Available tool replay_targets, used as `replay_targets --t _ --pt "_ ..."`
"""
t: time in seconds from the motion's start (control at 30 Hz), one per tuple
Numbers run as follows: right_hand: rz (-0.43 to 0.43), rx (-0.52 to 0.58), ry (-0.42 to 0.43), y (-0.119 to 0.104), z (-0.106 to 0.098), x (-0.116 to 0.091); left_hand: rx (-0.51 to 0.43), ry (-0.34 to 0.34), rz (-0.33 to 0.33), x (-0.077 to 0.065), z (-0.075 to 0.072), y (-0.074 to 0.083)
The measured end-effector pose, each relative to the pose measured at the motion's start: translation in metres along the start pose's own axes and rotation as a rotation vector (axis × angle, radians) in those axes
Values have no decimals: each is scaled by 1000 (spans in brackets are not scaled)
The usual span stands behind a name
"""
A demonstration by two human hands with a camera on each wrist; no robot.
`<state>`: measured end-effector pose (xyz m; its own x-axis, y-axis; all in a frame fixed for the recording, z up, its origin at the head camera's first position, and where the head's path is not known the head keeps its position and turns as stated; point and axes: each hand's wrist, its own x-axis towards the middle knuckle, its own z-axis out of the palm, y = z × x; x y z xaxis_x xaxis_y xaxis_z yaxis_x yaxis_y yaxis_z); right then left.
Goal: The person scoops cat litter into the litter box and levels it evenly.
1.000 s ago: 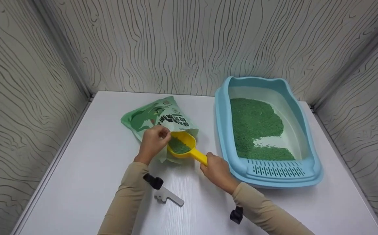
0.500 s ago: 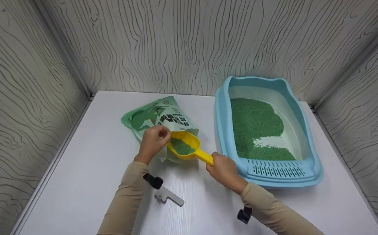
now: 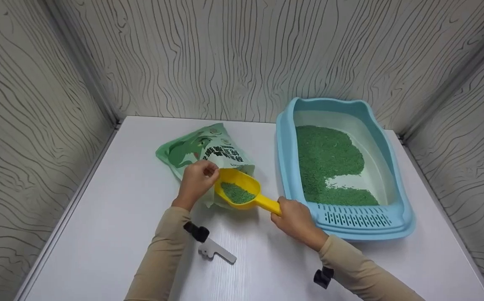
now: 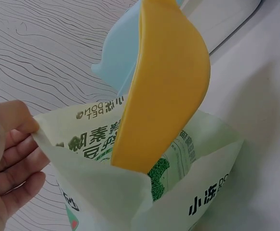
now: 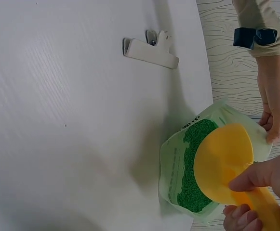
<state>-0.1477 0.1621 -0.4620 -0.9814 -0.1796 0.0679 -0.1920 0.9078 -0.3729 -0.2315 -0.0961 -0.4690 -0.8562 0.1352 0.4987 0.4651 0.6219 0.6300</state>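
Observation:
My left hand (image 3: 198, 182) pinches the edge of a green bag (image 3: 206, 146) at its open mouth; green pellets (image 5: 193, 192) show inside it in the right wrist view. A yellow scoop (image 3: 246, 177) bears green pellets and sits at the bag's mouth, its front part still within the opening. My right hand (image 3: 298, 221) grips the scoop's handle (image 3: 269, 205). In the left wrist view the scoop's smooth underside (image 4: 166, 86) tilts over the bag's rim.
A light blue litter box (image 3: 285, 163) stands at the right, with green pellets (image 3: 325, 152) spread over part of its floor. A pale bag clip (image 3: 218, 252) lies on the white table near my left forearm. A patterned wall (image 3: 233, 62) rises behind.
My right hand has drawn the scoop a little to the right and toward me, partly out of the bag. The left hand and the bag have hardly moved.

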Motion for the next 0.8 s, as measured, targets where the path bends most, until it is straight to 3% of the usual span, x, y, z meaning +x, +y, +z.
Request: replay_targets --t 0.37,0.8 --pt "23 24 -19 8 -14 -2 6 12 9 -1 1 -1" --pt "-22 3 -15 21 -27 -5 25 6 3 -1 1 1"
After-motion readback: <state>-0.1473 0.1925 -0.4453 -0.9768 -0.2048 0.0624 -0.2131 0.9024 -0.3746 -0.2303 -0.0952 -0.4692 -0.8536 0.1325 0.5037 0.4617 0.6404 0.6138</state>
